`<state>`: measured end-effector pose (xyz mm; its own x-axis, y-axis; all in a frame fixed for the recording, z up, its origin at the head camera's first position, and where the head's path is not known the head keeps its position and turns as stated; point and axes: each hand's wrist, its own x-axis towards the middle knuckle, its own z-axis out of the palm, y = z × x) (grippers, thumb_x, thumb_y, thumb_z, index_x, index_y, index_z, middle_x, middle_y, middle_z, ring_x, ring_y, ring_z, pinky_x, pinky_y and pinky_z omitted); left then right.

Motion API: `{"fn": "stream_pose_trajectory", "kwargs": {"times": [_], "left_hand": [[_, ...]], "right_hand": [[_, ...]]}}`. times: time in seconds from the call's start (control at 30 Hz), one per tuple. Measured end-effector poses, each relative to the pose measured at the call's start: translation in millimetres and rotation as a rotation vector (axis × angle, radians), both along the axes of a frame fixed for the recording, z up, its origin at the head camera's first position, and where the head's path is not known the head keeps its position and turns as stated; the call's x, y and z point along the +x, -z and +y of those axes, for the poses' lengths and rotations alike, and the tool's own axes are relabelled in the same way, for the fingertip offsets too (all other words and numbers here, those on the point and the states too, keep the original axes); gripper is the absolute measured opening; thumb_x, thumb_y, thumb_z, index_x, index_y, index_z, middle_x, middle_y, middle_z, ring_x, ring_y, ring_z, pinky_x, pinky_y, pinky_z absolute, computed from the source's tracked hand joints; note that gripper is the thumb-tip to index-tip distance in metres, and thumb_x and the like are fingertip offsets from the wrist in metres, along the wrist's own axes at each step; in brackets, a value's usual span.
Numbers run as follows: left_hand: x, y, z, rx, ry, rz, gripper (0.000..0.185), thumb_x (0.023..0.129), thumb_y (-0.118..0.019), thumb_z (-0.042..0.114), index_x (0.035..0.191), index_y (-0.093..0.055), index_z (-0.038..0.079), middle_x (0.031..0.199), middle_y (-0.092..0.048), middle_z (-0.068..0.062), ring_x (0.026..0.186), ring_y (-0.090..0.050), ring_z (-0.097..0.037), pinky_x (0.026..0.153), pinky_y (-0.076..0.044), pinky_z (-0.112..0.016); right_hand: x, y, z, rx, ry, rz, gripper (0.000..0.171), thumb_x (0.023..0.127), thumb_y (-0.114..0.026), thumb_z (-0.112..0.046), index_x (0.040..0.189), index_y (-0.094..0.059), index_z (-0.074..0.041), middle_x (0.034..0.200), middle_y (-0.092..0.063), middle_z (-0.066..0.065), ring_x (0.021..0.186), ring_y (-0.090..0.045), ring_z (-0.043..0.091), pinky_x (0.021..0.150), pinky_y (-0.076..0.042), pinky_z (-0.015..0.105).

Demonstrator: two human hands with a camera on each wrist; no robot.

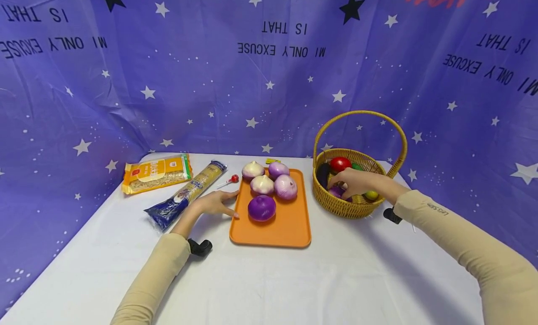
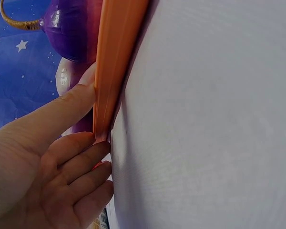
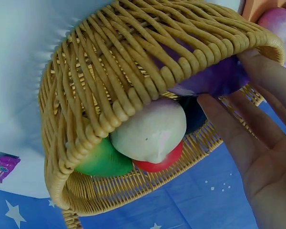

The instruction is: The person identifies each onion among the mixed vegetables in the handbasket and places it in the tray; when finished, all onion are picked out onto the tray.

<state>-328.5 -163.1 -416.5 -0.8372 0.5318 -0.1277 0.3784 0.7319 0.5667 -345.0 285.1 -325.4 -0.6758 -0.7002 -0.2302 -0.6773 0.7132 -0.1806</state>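
A: Starting far left of the tray (image 1: 290, 231): one yellow noodle packet (image 1: 156, 173), then one long blue spaghetti pack (image 1: 187, 194) lying slantwise on the bench (image 1: 269, 278), then a single red lollipop (image 1: 232, 179) just beside the tray's left rim.

B: And your left hand (image 1: 216, 204)?

A: Flat on the bench, fingers straight, their tips against the tray's left rim. The left wrist view shows your fingers (image 2: 71, 107) pressed along the orange edge, gripping nothing.

B: On the tray?

A: Five onions. Four pale pink-white ones (image 1: 262, 185) bunched at the far end, and one deep purple onion (image 1: 262, 208) nearer you. They look glossy and rounded, probably light toy pieces, so I'd judge them slippery and prone to roll.

B: Right of the tray?

A: One woven basket (image 1: 349, 208) with a hoop handle. Your right hand (image 1: 357, 182) is down inside it, fingers curling round a purple onion in the basket (image 3: 219, 78), touching it. Whether you've truly closed on it, I can't tell.

B: How should it take a grip?

A: Cup it round its widest part with fingers spread; it looks smooth and firm. Around it I count a red piece (image 1: 340, 164), a green one (image 3: 102, 160), a yellow-green one (image 1: 371, 194), a dark one (image 1: 322, 174) and, from the right wrist view, a pale one (image 3: 150, 131).
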Motion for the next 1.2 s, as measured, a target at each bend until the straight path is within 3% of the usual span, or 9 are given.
{"fn": "stream_pose_trajectory", "kwargs": {"times": [0.23, 0.43, 0.67, 0.93, 1.07, 1.2], "left_hand": [[-0.5, 0.3, 0.7, 0.0, 0.001, 0.001, 0.087, 0.081, -0.078, 0.04, 0.148, -0.035, 0.004, 0.148, -0.039, -0.018, 0.138, -0.031, -0.038, 0.113, -0.023, -0.051], [-1.9, 0.9, 0.5, -0.009, 0.001, 0.01, 0.088, 0.08, -0.077, 0.041, 0.148, -0.035, 0.005, 0.147, -0.04, -0.018, 0.137, -0.032, -0.038, 0.113, -0.024, -0.052], [-0.8, -0.6, 0.1, -0.003, 0.003, 0.007, 0.087, 0.08, -0.078, 0.04, 0.148, -0.035, 0.004, 0.147, -0.041, -0.018, 0.137, -0.032, -0.038, 0.113, -0.024, -0.051], [-2.2, 1.4, -1.4, -0.009, -0.002, 0.019, 0.088, 0.08, -0.077, 0.041, 0.148, -0.036, 0.005, 0.147, -0.041, -0.017, 0.137, -0.032, -0.039, 0.113, -0.024, -0.052], [-2.7, 2.2, -1.5, -0.011, -0.006, 0.015, 0.088, 0.08, -0.077, 0.042, 0.148, -0.036, 0.005, 0.148, -0.04, -0.017, 0.137, -0.032, -0.039, 0.113, -0.024, -0.052], [-1.8, 1.9, -1.0, -0.005, -0.004, 0.009, 0.087, 0.08, -0.077, 0.041, 0.148, -0.036, 0.005, 0.148, -0.04, -0.018, 0.137, -0.032, -0.038, 0.113, -0.024, -0.051]], "right_hand": [[2.2, -0.1, 4.9, -0.052, -0.033, 0.025, 0.041, 0.079, -0.078, -0.004, 0.119, -0.067, -0.005, 0.115, -0.066, 0.009, 0.103, -0.061, 0.028, 0.089, -0.052, 0.047], [5.3, -5.6, 15.1, -0.13, -0.011, 0.086, 0.044, 0.078, -0.079, -0.007, 0.121, -0.066, -0.005, 0.113, -0.067, 0.009, 0.103, -0.062, 0.029, 0.088, -0.052, 0.049], [16.3, -17.4, 20.9, -0.25, 0.0, 0.208, 0.043, 0.078, -0.078, -0.002, 0.119, -0.067, -0.007, 0.103, -0.069, 0.007, 0.087, -0.062, 0.024, 0.077, -0.054, 0.043], [33.7, -30.2, 12.0, -0.357, 0.048, 0.311, 0.045, 0.083, -0.076, -0.006, 0.126, -0.064, -0.01, 0.114, -0.067, 0.009, 0.077, -0.054, 0.019, 0.065, -0.048, 0.032], [39.5, -27.1, 3.7, -0.451, 0.059, 0.344, 0.047, 0.082, -0.079, -0.015, 0.126, -0.064, -0.012, 0.115, -0.067, 0.007, 0.086, -0.062, 0.021, 0.072, -0.053, 0.037], [42.8, -17.1, -7.9, -0.545, 0.068, 0.31, 0.05, 0.08, -0.081, -0.02, 0.126, -0.064, -0.012, 0.114, -0.068, 0.006, 0.103, -0.065, 0.025, 0.083, -0.056, 0.04]]}}
